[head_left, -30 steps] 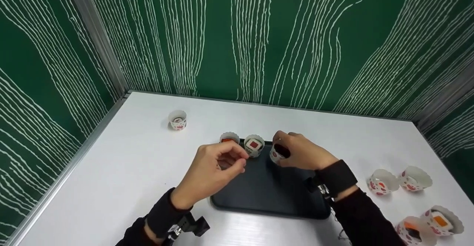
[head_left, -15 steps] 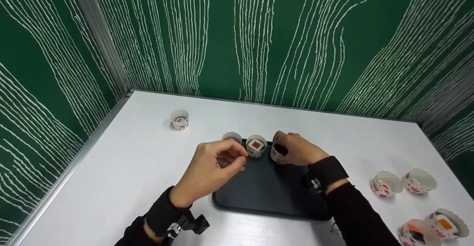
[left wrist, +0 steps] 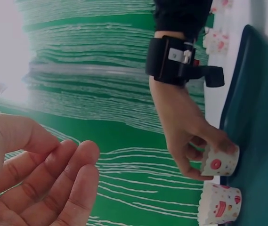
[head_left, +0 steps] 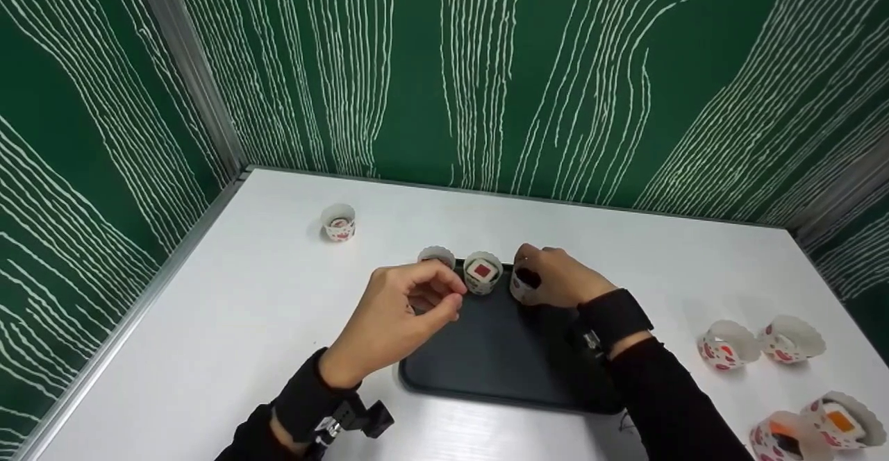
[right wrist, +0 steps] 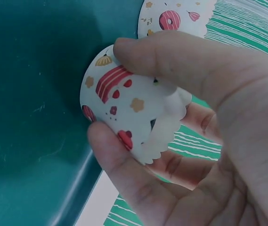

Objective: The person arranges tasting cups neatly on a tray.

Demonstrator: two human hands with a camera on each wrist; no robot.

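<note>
Three paper cups stand in a row along the far edge of the dark tray (head_left: 500, 357); the right-most, the gripped cup (head_left: 522, 285), sits inside the right hand (head_left: 555, 280), whose thumb and fingers curl round its wall, as the right wrist view shows close up (right wrist: 124, 117); its base appears to touch the tray floor near the far rim, though I cannot tell whether it rests fully; it stands roughly upright, mouth up, its axis vertical. Just to its left is the middle cup (head_left: 482, 273) with a red square inside; further left, at the tray's far left corner, the left cup (head_left: 436, 258), partly hidden. The left hand (head_left: 406, 308) hovers over the tray's left edge, fingers loosely curled and holding nothing; it lies nearer the left cup, while the right hand alone has the gripped cup. Off the tray, one lone cup (head_left: 338, 223) stands far left on the white surface (head_left: 243, 322); four more cups cluster at the right edge, a pair (head_left: 760, 343) and a nearer pair (head_left: 809, 430); that makes eight cups in all, one tray, two hands.
</note>
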